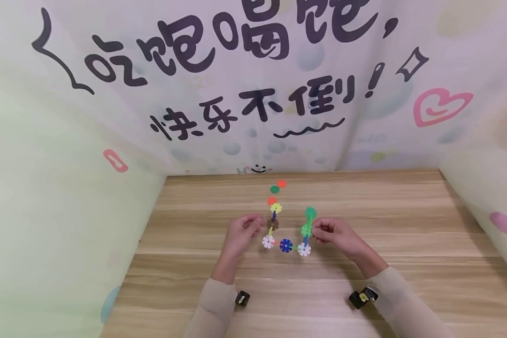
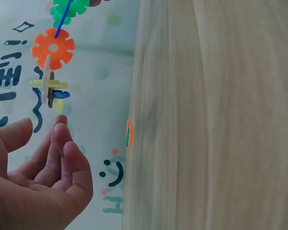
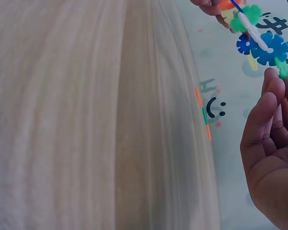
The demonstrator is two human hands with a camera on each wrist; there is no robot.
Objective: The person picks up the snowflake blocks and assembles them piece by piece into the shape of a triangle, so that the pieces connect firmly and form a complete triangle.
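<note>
A U-shaped chain of interlocked plastic snowflake discs, with a dark blue disc [image 1: 286, 245] between two white discs, is held up above the table. My right hand [image 1: 337, 237] pinches a green disc [image 1: 306, 230] on the chain's right arm; the right wrist view shows fingertips around a green disc's edge [image 3: 284, 71]. My left hand [image 1: 242, 232] is beside the chain's left arm, near a brown disc [image 1: 272, 224]. In the left wrist view its thumb stands apart from the curved fingers, just under a yellow piece [image 2: 59, 105]; whether a fingertip touches it I cannot tell.
Loose discs lie on the wooden table [image 1: 186, 272] towards the back: a green disc [image 1: 274, 189] and orange discs, one of them [image 1: 281, 183] farthest back. A printed fabric wall [image 1: 219, 155] rises behind the table. Black wrist straps [image 1: 242, 299] sit on both sleeves.
</note>
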